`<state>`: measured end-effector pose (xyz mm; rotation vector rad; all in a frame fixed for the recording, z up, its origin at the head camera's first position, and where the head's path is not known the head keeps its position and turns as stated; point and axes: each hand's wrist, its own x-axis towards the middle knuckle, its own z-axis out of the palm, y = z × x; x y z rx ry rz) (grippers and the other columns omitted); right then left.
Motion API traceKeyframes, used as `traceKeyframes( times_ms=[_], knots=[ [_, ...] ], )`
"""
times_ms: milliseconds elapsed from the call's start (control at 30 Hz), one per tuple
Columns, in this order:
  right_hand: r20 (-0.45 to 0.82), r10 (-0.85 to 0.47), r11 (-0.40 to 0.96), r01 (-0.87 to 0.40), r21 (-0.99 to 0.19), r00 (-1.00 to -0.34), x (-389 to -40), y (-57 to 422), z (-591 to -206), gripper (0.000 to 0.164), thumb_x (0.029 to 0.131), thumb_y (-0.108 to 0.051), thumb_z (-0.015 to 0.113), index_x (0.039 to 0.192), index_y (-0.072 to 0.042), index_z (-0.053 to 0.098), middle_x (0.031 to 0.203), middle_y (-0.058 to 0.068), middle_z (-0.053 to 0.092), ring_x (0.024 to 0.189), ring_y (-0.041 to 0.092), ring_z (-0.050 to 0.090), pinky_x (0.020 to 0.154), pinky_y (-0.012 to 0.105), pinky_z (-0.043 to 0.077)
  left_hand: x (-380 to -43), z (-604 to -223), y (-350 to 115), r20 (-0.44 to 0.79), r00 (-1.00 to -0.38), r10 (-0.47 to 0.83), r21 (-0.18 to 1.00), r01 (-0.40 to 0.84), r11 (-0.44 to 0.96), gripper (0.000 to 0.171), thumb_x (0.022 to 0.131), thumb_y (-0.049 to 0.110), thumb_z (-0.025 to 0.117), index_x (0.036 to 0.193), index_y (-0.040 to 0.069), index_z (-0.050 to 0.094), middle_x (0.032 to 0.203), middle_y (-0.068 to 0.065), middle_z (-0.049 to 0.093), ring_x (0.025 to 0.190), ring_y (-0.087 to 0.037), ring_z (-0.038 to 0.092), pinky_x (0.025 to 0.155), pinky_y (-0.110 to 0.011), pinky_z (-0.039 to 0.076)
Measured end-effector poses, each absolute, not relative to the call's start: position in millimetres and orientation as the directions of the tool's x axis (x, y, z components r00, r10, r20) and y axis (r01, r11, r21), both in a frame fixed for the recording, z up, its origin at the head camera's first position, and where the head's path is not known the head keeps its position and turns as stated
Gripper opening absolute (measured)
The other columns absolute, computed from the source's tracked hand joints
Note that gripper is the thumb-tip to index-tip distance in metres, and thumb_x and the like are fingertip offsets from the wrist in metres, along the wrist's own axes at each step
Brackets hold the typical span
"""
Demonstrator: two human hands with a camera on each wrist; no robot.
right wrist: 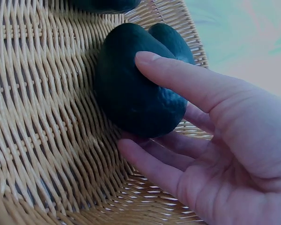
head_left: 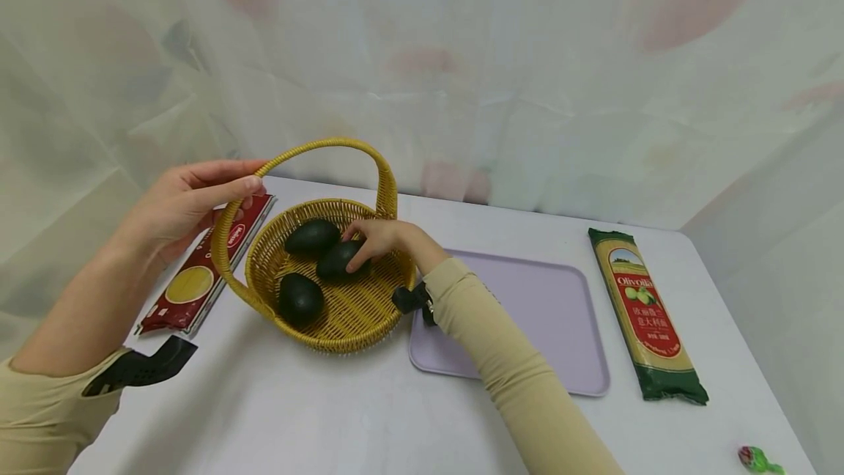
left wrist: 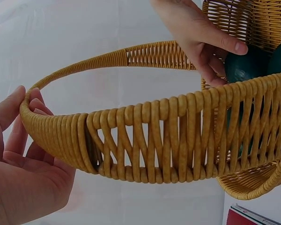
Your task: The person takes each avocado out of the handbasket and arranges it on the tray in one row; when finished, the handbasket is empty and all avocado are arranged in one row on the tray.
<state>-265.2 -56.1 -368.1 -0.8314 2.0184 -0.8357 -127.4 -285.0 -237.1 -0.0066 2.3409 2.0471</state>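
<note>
A yellow wicker basket (head_left: 359, 314) with a tall arched handle (head_left: 341, 144) holds three dark green avocados. My left hand (head_left: 176, 204) pinches the left side of the handle between thumb and fingers, also plain in the left wrist view. Inside the basket, my right hand (head_left: 385, 237) grips one avocado (head_left: 334, 264), its thumb on top and its fingers curled around the side and underneath. Behind that one lies a second avocado (head_left: 313, 234), close against it. The third avocado (head_left: 300, 300) rests near the basket's front left wall, apart from my fingers.
A lilac tray (head_left: 547, 306) lies right of the basket, partly covered by my right forearm. Left of the basket is a red packet (head_left: 187, 288). Farther right are a green and gold pasta packet (head_left: 649, 321) and a small green-wrapped candy (head_left: 758, 459). A patterned curtain (head_left: 501, 79) hangs behind.
</note>
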Motion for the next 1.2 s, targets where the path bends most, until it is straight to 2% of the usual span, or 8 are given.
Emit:
traceKeyframes(
  times_ms=[233, 567, 800, 967, 1200],
  knots=[
    [-0.410, -0.791, 0.537, -0.195, -0.821, -0.453, -268, -52, -369, 0.059, 0.082, -0.017, 0.079, 0.131, -0.014, 0.046, 0.120, 0.008, 0.047, 0.107, 0.016, 0.054, 0.093, 0.038, 0.050, -129, -237, -285, -0.019, -1.000, 0.024, 0.991, -0.015, 0.137, 0.023, 0.094, 0.012, 0.065, 0.113, 0.019, 0.075, 0.102, 0.002, 0.064, 0.090, -0.014, 0.051, 0.069, -0.020, 0.049],
    [-0.378, -0.833, 0.413, 0.002, -0.911, -0.404, -268, -44, -366, 0.058, 0.083, -0.009, 0.078, 0.131, -0.017, 0.046, 0.125, 0.011, 0.045, 0.102, 0.021, 0.060, 0.094, 0.048, 0.049, -130, -238, -288, -0.034, -0.999, 0.017, 0.993, -0.032, 0.114, 0.022, 0.094, 0.012, 0.065, 0.111, 0.021, 0.076, 0.104, 0.003, 0.066, 0.095, -0.013, 0.053, 0.071, -0.020, 0.051],
    [-0.320, -0.866, 0.328, 0.048, -0.944, -0.385, -263, -36, -360, 0.059, 0.084, -0.006, 0.075, 0.133, -0.015, 0.044, 0.128, 0.012, 0.042, 0.102, 0.027, 0.063, 0.095, 0.053, 0.047, -130, -238, -292, -0.027, -0.999, 0.030, 0.993, -0.024, 0.120, 0.023, 0.095, 0.012, 0.063, 0.112, 0.021, 0.076, 0.102, 0.003, 0.067, 0.096, -0.013, 0.054, 0.071, -0.020, 0.051],
    [-0.286, -0.874, 0.272, 0.093, -0.958, -0.392, -255, -25, -356, 0.061, 0.084, -0.002, 0.074, 0.135, -0.014, 0.043, 0.130, 0.013, 0.039, 0.099, 0.029, 0.064, 0.094, 0.053, 0.047, -130, -239, -294, -0.027, -0.999, 0.036, 0.993, -0.023, 0.115, 0.023, 0.096, 0.012, 0.063, 0.113, 0.021, 0.075, 0.099, 0.003, 0.068, 0.093, -0.013, 0.055, 0.070, -0.020, 0.051],
    [-0.266, -0.853, 0.200, 0.190, -0.961, -0.449, -239, -8, -354, 0.062, 0.085, 0.003, 0.071, 0.138, -0.014, 0.043, 0.135, 0.011, 0.037, 0.100, 0.025, 0.063, 0.097, 0.052, 0.046, -131, -239, -295, -0.029, -0.999, 0.040, 0.994, -0.024, 0.103, 0.023, 0.096, 0.011, 0.062, 0.112, 0.022, 0.076, 0.097, 0.003, 0.069, 0.092, -0.013, 0.054, 0.069, -0.020, 0.051]
  ],
)
